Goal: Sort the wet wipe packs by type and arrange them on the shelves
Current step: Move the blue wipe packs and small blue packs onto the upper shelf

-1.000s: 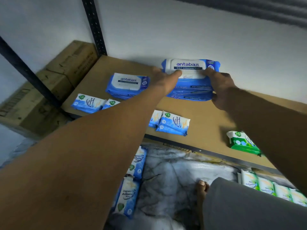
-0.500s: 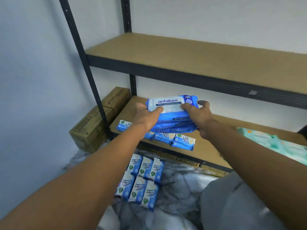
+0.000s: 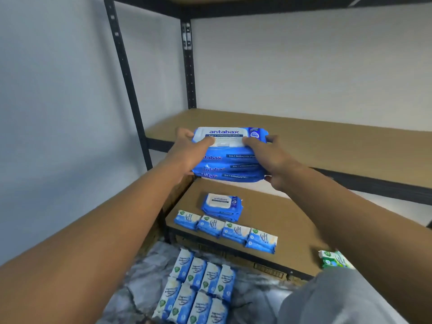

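Thumbs on top, the fingers [image 3: 207,143] of both hands clamp the ends of the stack of blue antabax packs [image 3: 230,161], left hand [image 3: 184,153] and right hand [image 3: 271,157] equally near. The stack hangs level, long axis left to right, before the front edge of the middle shelf [image 3: 339,148], whose board lies straight ahead beyond it.

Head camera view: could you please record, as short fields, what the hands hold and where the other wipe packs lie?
held: stack of large blue Antabax wet wipe packs
grip: left hand and right hand, one at each end, thumbs on top
position: in the air at the front edge of the brown middle shelf
below: brown lower shelf bears a smaller Antabax stack, a row of four small blue packs and a green pack
lowest: more small blue packs in rows on the marbled floor
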`<move>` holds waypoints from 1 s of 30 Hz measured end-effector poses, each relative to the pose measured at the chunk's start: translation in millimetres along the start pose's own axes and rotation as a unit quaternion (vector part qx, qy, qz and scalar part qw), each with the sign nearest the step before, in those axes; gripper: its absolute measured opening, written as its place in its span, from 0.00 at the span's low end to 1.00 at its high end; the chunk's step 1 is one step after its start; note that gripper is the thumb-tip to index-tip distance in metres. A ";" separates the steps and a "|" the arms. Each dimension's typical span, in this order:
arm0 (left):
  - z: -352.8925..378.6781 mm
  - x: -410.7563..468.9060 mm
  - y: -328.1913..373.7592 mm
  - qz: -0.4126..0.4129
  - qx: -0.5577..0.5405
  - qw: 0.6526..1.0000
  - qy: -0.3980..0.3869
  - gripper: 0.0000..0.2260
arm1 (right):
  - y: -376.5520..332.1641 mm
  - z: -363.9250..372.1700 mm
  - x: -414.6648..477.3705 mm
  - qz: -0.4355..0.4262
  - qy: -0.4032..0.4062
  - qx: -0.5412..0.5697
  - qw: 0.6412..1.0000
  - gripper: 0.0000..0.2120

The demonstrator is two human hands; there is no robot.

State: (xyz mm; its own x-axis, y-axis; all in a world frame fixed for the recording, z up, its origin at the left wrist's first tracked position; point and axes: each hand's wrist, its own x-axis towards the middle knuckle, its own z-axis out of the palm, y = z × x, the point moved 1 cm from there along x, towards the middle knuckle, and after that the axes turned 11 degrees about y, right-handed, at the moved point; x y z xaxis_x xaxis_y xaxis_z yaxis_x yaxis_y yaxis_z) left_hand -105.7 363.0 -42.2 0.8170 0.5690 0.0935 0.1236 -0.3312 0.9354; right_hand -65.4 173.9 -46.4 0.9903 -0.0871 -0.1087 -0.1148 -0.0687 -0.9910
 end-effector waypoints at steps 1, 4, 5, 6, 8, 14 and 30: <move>4.8 3.4 9.2 0.002 -0.002 1.000 -0.005 0.19 | -8.8 -4.7 5.4 -0.006 0.005 -0.001 1.000 0.25; 25.3 13.3 31.3 0.005 -0.014 0.999 -0.029 0.18 | -26.9 -19.1 22.3 -0.012 0.020 0.006 1.000 0.26; 33.3 16.3 36.9 0.011 -0.014 0.999 -0.034 0.18 | -29.9 -24.0 29.5 -0.019 0.028 0.005 0.999 0.28; 42.1 19.4 41.0 0.017 -0.011 0.999 -0.036 0.18 | -30.9 -28.1 37.0 -0.024 0.037 0.003 0.999 0.29; 61.2 27.5 45.4 0.023 -0.006 0.999 -0.040 0.19 | -29.4 -36.1 51.2 -0.024 0.049 0.008 0.998 0.30; 113.0 56.1 50.8 0.066 0.018 0.997 -0.046 0.20 | -16.3 -55.2 93.6 -0.026 0.082 0.033 0.996 0.27; 112.0 81.9 21.5 0.153 0.033 0.969 -0.190 0.44 | 4.3 -85.7 115.7 -0.210 -0.046 -0.226 0.950 0.46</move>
State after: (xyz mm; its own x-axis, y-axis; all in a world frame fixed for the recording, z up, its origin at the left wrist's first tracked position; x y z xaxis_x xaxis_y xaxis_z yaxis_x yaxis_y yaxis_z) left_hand 27.0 318.2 -52.6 0.9682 0.1215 0.2189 -0.1320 -0.4953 0.8587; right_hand 41.9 78.4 -56.5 0.9567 0.1286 0.2610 0.2898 -0.5003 -0.8159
